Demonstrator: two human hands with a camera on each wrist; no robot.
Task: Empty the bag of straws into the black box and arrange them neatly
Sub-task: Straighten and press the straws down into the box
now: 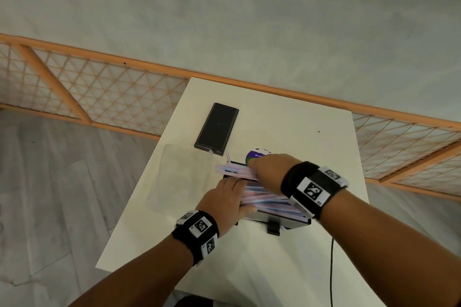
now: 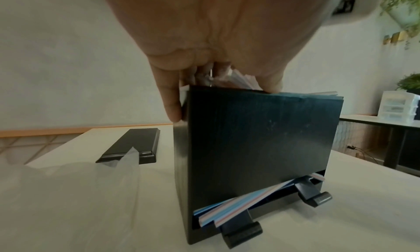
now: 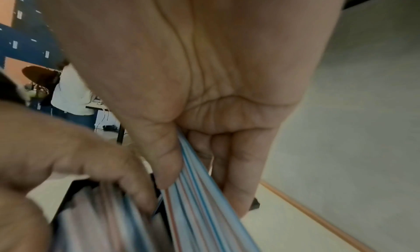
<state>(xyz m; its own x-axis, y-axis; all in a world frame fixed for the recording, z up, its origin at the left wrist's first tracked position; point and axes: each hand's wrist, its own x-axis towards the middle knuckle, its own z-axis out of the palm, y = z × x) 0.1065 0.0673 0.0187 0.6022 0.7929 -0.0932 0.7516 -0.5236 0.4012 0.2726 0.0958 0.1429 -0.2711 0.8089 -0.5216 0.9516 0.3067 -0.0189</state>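
Note:
The black box [image 1: 284, 219] stands on the white table [image 1: 287, 122], heaped with pink, blue and white striped straws [image 1: 262, 197]. My left hand [image 1: 229, 194] grips the box's [image 2: 256, 139] top left corner: thumb [image 2: 172, 101] down the side, fingers curled over the rim among the straws. My right hand [image 1: 259, 167] holds a bundle of straws [image 3: 200, 211] between thumb and fingers above the far end of the box, the bundle sticking out to the left. More straws [image 2: 227, 212] poke out of the slot at the box's foot. The empty clear bag [image 1: 179, 177] lies left of the box.
The box's black lid [image 1: 217, 132] lies flat at the far left of the table, touched by a corner of the bag. A round purple object [image 1: 257, 154] sits just behind the box. A black cable [image 1: 331, 269] hangs at the near right. An orange lattice railing [image 1: 99, 97] runs behind.

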